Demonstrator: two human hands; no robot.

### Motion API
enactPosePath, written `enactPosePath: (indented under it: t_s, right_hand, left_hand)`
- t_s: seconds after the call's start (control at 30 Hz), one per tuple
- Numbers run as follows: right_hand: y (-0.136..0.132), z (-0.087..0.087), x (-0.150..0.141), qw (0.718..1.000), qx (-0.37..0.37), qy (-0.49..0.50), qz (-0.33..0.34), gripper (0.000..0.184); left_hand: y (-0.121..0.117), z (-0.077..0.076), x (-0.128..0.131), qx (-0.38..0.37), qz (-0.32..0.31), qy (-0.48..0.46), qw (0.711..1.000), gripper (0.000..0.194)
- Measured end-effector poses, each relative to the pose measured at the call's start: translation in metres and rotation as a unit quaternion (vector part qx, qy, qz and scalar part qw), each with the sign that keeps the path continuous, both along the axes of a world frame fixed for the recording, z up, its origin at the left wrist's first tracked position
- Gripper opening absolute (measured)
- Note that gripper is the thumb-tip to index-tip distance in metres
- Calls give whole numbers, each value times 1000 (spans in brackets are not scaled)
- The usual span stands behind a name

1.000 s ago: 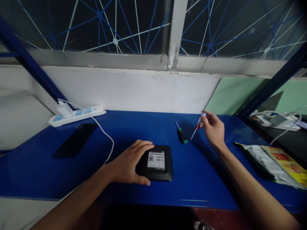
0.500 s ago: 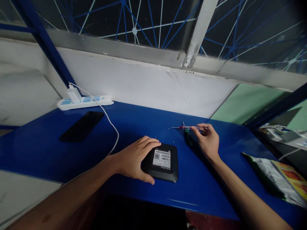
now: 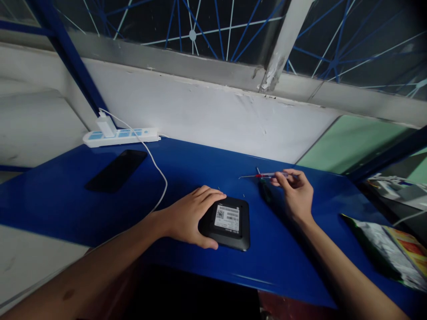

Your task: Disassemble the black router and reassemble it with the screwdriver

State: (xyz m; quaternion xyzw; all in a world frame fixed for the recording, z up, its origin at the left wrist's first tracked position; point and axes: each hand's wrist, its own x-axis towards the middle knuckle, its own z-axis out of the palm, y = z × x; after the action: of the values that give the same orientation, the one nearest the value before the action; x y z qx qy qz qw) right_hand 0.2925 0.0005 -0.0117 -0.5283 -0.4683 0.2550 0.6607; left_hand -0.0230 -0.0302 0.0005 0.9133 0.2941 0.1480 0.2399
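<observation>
My left hand (image 3: 188,215) grips the left side of a flat black device (image 3: 246,226), thumb at its front edge and fingers over its back corner. The device lies on the blue table (image 3: 200,164) with a white printed label (image 3: 227,218) facing up. In my right hand (image 3: 296,193), fingers pinch the clear handle of a slim screwdriver (image 3: 258,176) whose tip points left, behind the device. Under it lies a second screwdriver with a dark green handle (image 3: 266,191). Two tiny screws, one a small screw (image 3: 243,195), sit behind the device.
A black phone (image 3: 116,171) lies at the left. Behind it stands a white power strip (image 3: 123,137) with a plugged-in charger (image 3: 106,126); its white cable (image 3: 160,173) runs forward past my left arm. A shiny packet (image 3: 383,249) lies at the right edge.
My right hand has shifted slightly right, holding the screwdriver farther back on its handle. My left hand stays on the device. The whole view has shifted a little.
</observation>
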Motion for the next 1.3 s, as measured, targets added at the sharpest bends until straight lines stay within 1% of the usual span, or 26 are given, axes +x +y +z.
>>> enactPosePath:
  t_s: [0.1, 0.2, 0.3, 0.4, 0.6, 0.87, 1.0, 1.1, 1.3]
  right_hand:
    - [-3, 3, 0, 998, 6, 51, 28, 36]
    - [-5, 4, 1, 993, -1, 89, 74, 34]
    - [-7, 4, 0, 989, -11, 105, 106, 32]
    - [-9, 5, -1, 987, -21, 105, 120, 30]
    - [-11, 2, -3, 986, -20, 92, 134, 28]
    - [-13, 2, -5, 987, -29, 71, 140, 30]
    - [-14, 2, -6, 989, -37, 54, 136, 30]
    - [-15, 3, -6, 991, -32, 22, 129, 30]
    - [-17, 9, -6, 995, -17, -21, 98, 34]
  left_hand:
    - [2, 0, 0, 1, 4, 2, 1000, 106]
    - [3, -1, -1, 5, 9, 1, 1000, 106]
    - [4, -2, -1, 3, 12, 4, 1000, 106]
    - [4, -2, -1, 2, 8, -1, 1000, 106]
    - [4, -3, -2, -1, 5, 7, 1000, 104]
    - [5, -3, -1, 2, 5, 4, 1000, 103]
    - [4, -3, -2, 4, 4, 7, 1000, 104]
    - [4, -2, -1, 8, 7, 13, 1000, 105]
    - [4, -1, -2, 10, 6, 12, 1000, 103]
